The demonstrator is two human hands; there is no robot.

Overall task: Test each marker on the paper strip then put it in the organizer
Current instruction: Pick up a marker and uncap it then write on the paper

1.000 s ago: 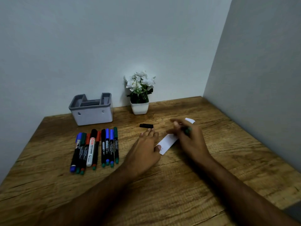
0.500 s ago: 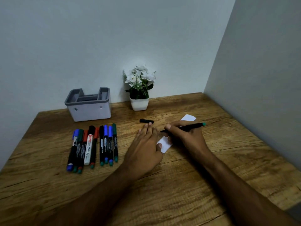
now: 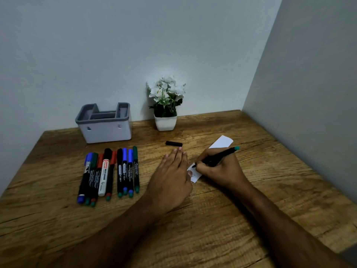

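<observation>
Both hands hide most paper strip point(image 3: 222, 142).

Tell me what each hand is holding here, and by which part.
The right hand grips the uncapped marker near its writing end, tip on the paper strip. The left hand holds nothing; it lies flat, thumb on the strip's near end.

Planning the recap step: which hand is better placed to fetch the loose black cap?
Left, probably. The left hand lies flat with its fingertips just short of the cap. The right hand grips the marker, its tip on the paper strip.
</observation>
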